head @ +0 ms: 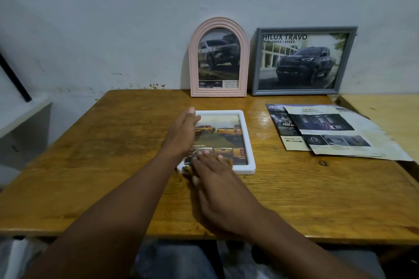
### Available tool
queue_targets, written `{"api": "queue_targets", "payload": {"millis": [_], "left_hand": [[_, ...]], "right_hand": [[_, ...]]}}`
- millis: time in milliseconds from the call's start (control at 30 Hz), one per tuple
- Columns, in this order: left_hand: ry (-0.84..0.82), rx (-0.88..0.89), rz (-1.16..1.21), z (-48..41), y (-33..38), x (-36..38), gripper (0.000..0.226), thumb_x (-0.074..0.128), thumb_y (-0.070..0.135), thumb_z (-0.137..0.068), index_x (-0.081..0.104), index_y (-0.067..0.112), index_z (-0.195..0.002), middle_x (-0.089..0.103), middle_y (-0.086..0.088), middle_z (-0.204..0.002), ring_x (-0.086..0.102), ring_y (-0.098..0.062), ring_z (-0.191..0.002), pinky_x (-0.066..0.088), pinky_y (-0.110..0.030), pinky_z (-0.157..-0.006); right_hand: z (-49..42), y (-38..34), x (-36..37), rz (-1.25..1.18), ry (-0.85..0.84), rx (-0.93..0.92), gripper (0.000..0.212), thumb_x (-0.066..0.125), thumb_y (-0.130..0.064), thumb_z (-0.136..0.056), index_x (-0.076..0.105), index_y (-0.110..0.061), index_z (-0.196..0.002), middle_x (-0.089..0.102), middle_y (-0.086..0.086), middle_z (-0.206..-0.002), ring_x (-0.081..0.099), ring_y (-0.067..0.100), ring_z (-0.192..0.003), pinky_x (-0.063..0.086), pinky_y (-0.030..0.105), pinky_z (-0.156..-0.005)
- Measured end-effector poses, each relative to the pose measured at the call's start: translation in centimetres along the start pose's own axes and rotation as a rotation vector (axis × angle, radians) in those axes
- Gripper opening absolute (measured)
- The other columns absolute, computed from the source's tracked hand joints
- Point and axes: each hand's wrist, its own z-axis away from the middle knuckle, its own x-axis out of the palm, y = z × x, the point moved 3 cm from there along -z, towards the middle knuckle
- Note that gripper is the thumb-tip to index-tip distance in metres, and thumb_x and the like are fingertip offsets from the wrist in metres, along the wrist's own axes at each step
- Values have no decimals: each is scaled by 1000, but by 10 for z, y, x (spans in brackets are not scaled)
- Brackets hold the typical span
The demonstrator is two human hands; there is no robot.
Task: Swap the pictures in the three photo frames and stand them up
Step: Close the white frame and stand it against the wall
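On the wooden table (113,154), the right hand (217,190) lies flat with its fingers straight and spread, resting on the near left corner of the white frame (224,140). The left hand (181,133) stands on edge along the frame's left side, fingers straight – holding nothing. The frame lies flat, picture up. To its right, loose brochures (328,131) overlap. Farther back, a pink arched frame (218,56) and a grey frame (302,61) stand side by side against the wall (113,29) – both hold truck pictures.
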Motion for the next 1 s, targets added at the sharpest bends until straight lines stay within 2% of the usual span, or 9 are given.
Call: {"api": "queue_targets", "payload": {"millis": [67,133,233,300,400,500,667,833,1000], "left_hand": [[-23,-109,159,-5,4,-3,60,27,59,-103,44,23,-149,65,2,-135,51,-20,-134,28,-40,-115],[-42,-149,204,-3,9,-8,58,28,58,-103,43,25,-149,64,0,-137,51,-23,-134,28,-49,-119],[-61,2,-28,16,16,-15,41,35,60,-102,52,40,-133,61,5,-133,56,-20,-121,50,-46,-100],[-54,209,-323,40,19,-18,44,43,55,-101,46,40,-143,51,6,-143,51,-15,-125,52,-41,-99],[-146,558,-663,84,18,-9,59,48,53,-98,38,31,-152,39,8,-157,33,-10,-145,33,-37,-117],[-292,682,-830,109,4,5,59,45,51,-99,41,27,-153,38,9,-160,26,-10,-150,24,-32,-122],[-247,682,-977,109,6,-7,48,40,39,-106,46,23,-151,46,2,-155,37,-15,-145,30,-36,-120],[-183,562,-1168,108,0,-28,50,29,38,-109,33,21,-157,29,1,-164,17,-16,-154,9,-28,-121],[-197,357,-1056,99,2,-23,52,23,39,-110,33,18,-156,20,-2,-168,12,-18,-155,15,-33,-122]], "right_hand": [[-7,-5,-7,-170,-71,-26,45,35,-34,-104,38,-18,-147,35,3,-158,18,14,-150,9,32,-122],[-10,3,-24,-363,-65,28,39,39,-38,-104,45,-29,-142,46,-10,-147,36,3,-136,29,30,-113],[-13,35,-57,-442,182,179,38,43,-33,-104,51,-29,-141,54,-16,-127,48,-18,-105,38,6,-89],[-21,58,-69,-386,255,280,39,41,-32,-105,52,-22,-141,58,-5,-129,54,-4,-107,42,14,-85],[-40,89,-59,-306,204,375,37,35,-36,-106,55,-17,-131,61,6,-120,56,20,-107,46,32,-83],[-53,105,-36,-135,77,418,59,22,-57,-98,54,-12,-121,56,14,-126,48,32,-123,40,48,-102],[-52,112,-13,56,24,390,61,23,-49,-103,34,-8,-146,24,18,-159,13,31,-151,20,55,-119],[-53,112,-13,80,-22,383,66,17,-51,-103,25,-8,-152,9,15,-165,0,28,-153,6,50,-120],[-52,111,-14,87,-21,360,65,19,-50,-103,22,-9,-153,6,15,-165,-3,28,-153,5,49,-121]]}}
